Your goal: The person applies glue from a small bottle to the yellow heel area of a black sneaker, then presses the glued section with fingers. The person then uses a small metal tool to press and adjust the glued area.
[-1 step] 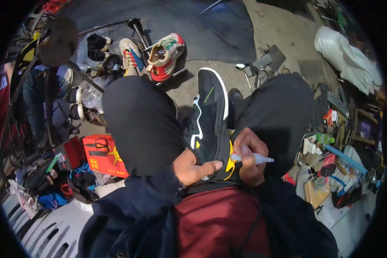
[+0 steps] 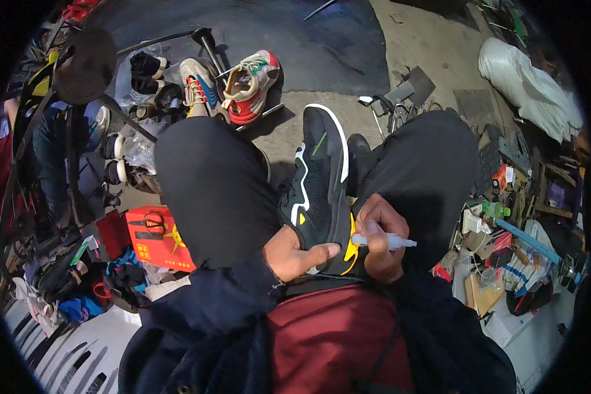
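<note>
A black shoe with a white wavy line, a white sole edge and a yellow heel part lies between my knees, toe pointing away from me. Closed round its heel end from the left is my left hand, its thumb laid across the shoe. At the right of the heel, my right hand pinches a slim whitish, pen-shaped tube. One end of this tube meets the yellow heel part; the other, narrower end points right. My fingers partly hide the tube.
Beyond my left knee stand a red and cream sneaker and other shoes, beside a metal stand. A red box with orange-handled scissors on it lies at left. Tools and bottles crowd the right, near a white sack.
</note>
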Tool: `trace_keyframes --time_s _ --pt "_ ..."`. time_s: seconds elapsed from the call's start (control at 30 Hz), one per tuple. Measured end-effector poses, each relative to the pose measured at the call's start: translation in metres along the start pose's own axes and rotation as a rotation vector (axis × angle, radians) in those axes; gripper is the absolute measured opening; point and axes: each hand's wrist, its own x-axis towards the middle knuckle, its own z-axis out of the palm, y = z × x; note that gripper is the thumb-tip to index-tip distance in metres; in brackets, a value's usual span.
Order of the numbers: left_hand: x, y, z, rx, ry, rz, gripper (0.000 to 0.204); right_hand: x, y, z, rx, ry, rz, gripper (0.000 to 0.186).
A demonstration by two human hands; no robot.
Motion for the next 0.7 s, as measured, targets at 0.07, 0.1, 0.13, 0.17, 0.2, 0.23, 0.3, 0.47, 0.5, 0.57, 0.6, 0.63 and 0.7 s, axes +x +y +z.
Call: trace_keyframes --time_s 0.07,0.1,0.13,0.17,0.2,0.23,0.3,0.47,0.5,0.57,0.6,0.63,0.7 --pt "0.002 0.001 -0.002 0.008 0.003 0.002 0.046 0.002 0.001 0.001 0.027 0.001 0.032 0.028" --pt "0.002 0.002 -0.003 0.014 -0.006 0.018 0.050 0.002 0.001 0.002 0.034 0.006 0.038 0.027" --pt "0.001 0.002 -0.003 0.053 0.005 0.066 0.050 0.003 0.000 0.003 0.055 0.014 0.047 0.027" --pt "-0.001 0.003 -0.004 0.093 0.016 0.113 0.051 0.003 -0.002 0.003 0.072 0.026 0.054 0.026" --pt "-0.002 0.003 -0.004 0.133 0.026 0.160 0.052 0.003 -0.004 0.004 0.088 0.045 0.049 0.026" --pt "-0.003 0.003 -0.003 0.163 0.054 0.197 0.053 0.003 -0.005 0.005 0.091 0.039 0.055 0.025" --pt "-0.005 0.002 -0.001 0.230 0.109 0.281 0.054 0.001 -0.007 0.007 0.093 0.043 0.042 0.025" --pt "-0.006 -0.001 -0.001 0.228 0.118 0.232 0.055 0.001 -0.003 0.010 0.068 0.026 0.035 0.025" --pt "-0.006 -0.002 -0.001 0.223 0.106 0.226 0.055 0.001 0.000 0.010 0.047 0.035 0.029 0.025" --pt "-0.004 -0.003 -0.001 0.208 0.114 0.231 0.055 0.003 0.007 0.013 0.075 0.052 -0.051 0.026" --pt "-0.003 -0.004 0.001 0.198 0.136 0.242 0.055 0.004 0.010 0.015 0.087 0.067 -0.090 0.026" --pt "-0.002 -0.005 0.001 0.188 0.156 0.252 0.054 0.005 0.014 0.017 0.083 0.065 -0.105 0.026" --pt "-0.001 -0.006 0.001 0.190 0.151 0.215 0.054 0.008 0.019 0.019 0.078 0.066 -0.148 0.026"
